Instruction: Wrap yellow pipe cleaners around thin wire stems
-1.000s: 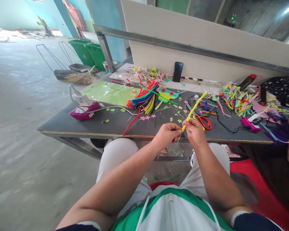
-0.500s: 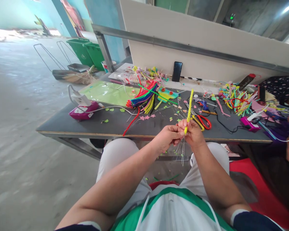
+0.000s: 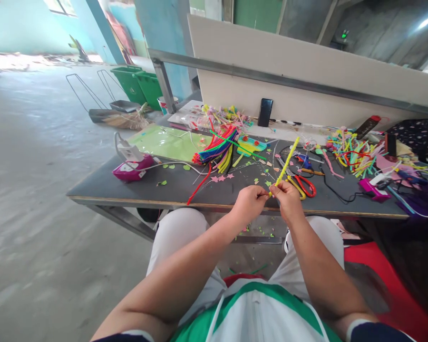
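Yellow fuzzy stem (image 3: 287,160) slants upward from both hands (image 3: 288,197).

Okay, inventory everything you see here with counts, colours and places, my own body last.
Fuzzy stem: one, yellow, in your hands
Stem bundle: one, multicoloured, mid-table
Craft-piece piles: two, mixed, table back and right
Star cut-outs: several, pink and green, mid-table
Tool handles: red and yellow, count unclear, beyond right hand
Phone: one, black, table back
Power strips: two, magenta, table left and right
Sheet: one, light green, table left
Bins: two, green, floor left
Broom: one, straw-coloured, near bins
Table: one, grey, ahead
Left hand: one, bare, at stem's lower end
Right hand: one, bare, gripping stem
Legs: two, white trousers, below
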`<action>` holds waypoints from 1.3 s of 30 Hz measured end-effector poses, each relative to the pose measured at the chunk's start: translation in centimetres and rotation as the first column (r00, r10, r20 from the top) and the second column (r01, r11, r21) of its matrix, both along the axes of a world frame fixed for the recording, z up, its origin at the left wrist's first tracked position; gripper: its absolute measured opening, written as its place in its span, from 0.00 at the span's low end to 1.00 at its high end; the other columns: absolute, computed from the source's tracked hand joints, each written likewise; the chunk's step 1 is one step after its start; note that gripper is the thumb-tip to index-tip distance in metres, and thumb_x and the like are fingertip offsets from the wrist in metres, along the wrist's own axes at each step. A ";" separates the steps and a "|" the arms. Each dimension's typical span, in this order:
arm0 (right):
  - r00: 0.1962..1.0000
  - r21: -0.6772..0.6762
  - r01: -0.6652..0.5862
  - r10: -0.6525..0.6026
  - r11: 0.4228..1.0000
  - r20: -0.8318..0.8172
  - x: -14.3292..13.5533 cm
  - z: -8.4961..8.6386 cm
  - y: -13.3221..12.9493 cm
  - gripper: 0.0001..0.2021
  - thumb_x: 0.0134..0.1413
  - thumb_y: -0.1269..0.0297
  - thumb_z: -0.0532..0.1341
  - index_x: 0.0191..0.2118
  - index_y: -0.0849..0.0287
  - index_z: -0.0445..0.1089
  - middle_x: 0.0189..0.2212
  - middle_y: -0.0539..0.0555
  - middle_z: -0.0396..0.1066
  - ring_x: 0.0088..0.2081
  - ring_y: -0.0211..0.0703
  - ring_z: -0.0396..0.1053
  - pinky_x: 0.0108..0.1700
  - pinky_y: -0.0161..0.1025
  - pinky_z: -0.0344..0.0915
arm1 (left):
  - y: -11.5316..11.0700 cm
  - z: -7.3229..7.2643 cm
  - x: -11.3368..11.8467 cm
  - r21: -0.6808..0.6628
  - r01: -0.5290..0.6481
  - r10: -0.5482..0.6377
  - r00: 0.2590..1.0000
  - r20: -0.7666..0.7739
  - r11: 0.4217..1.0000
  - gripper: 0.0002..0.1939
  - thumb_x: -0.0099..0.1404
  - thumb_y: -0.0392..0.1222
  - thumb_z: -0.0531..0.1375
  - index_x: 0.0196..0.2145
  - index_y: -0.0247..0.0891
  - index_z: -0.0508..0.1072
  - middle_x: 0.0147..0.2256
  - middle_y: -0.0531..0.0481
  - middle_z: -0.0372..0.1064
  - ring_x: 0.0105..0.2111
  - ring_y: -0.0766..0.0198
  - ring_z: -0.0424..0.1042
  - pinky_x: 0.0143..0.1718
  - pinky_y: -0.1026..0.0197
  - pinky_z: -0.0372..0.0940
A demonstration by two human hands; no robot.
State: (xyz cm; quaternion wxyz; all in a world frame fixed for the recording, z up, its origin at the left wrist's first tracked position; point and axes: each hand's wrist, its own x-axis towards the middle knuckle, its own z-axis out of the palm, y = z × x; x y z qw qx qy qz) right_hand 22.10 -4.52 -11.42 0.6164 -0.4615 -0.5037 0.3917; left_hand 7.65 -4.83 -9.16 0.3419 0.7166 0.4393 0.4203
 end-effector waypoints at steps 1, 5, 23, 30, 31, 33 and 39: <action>1.000 -0.006 -0.011 0.011 1.000 0.004 0.2 0.0 0.1 0.11 0.43 0.58 0.67 0.22 0.58 0.68 0.18 0.45 0.60 0.24 0.36 0.55 0.30 0.36 0.53 | 0.0 0.0 -0.1 -0.068 0.022 -0.021 0.999 0.024 0.997 0.07 0.55 0.37 0.59 0.21 0.35 0.71 0.20 0.54 0.65 0.22 0.70 0.61 0.25 0.67 0.53; 0.986 -0.003 -0.143 0.142 0.990 -0.092 0.7 0.3 0.1 0.12 0.41 0.57 0.69 0.21 0.58 0.69 0.19 0.47 0.63 0.24 0.36 0.56 0.30 0.36 0.53 | -0.1 0.1 -0.5 -0.375 0.284 -0.189 0.944 0.271 0.882 0.09 0.56 0.44 0.60 0.25 0.36 0.69 0.14 0.58 0.58 0.15 0.72 0.56 0.19 0.67 0.51; 0.978 0.012 -0.196 0.196 0.981 -0.076 0.7 0.2 0.4 0.10 0.46 0.55 0.66 0.28 0.57 0.73 0.24 0.49 0.64 0.26 0.37 0.57 0.30 0.36 0.56 | -0.2 0.0 -0.2 -0.417 0.308 -0.135 0.909 0.394 0.855 0.10 0.54 0.44 0.61 0.25 0.35 0.68 0.16 0.58 0.57 0.16 0.73 0.55 0.18 0.68 0.51; 0.987 0.013 0.016 -0.018 1.000 0.159 0.8 0.0 0.3 0.09 0.46 0.58 0.66 0.25 0.57 0.69 0.21 0.46 0.62 0.26 0.36 0.57 0.31 0.36 0.55 | 0.2 0.0 -0.2 -0.139 0.019 -0.019 1.000 0.004 0.990 0.06 0.53 0.37 0.59 0.21 0.33 0.70 0.18 0.56 0.60 0.20 0.73 0.57 0.22 0.68 0.50; 0.987 0.013 0.003 -0.005 1.000 0.159 0.9 0.1 0.2 0.09 0.46 0.59 0.66 0.25 0.57 0.70 0.21 0.47 0.62 0.26 0.36 0.57 0.32 0.36 0.55 | 0.1 0.0 -0.2 -0.185 0.050 -0.044 0.998 0.036 0.981 0.06 0.53 0.37 0.59 0.21 0.34 0.70 0.17 0.57 0.60 0.19 0.73 0.56 0.21 0.68 0.50; 0.993 0.024 -0.042 0.039 0.999 0.109 1.0 0.3 0.1 0.08 0.46 0.60 0.66 0.25 0.57 0.71 0.22 0.48 0.63 0.27 0.37 0.57 0.32 0.36 0.56 | 0.0 0.0 -0.3 -0.322 0.168 -0.114 0.977 0.180 0.932 0.06 0.54 0.40 0.60 0.24 0.34 0.69 0.15 0.58 0.58 0.16 0.74 0.55 0.20 0.68 0.50; 0.957 0.107 -0.185 0.204 0.977 -0.208 0.2 1.0 -0.3 0.10 0.45 0.56 0.67 0.24 0.56 0.70 0.24 0.50 0.62 0.27 0.37 0.57 0.30 0.37 0.57 | -0.5 0.3 -0.5 -0.450 0.526 -0.161 0.760 0.630 0.721 0.11 0.51 0.42 0.65 0.25 0.33 0.68 0.15 0.57 0.58 0.14 0.74 0.55 0.15 0.69 0.50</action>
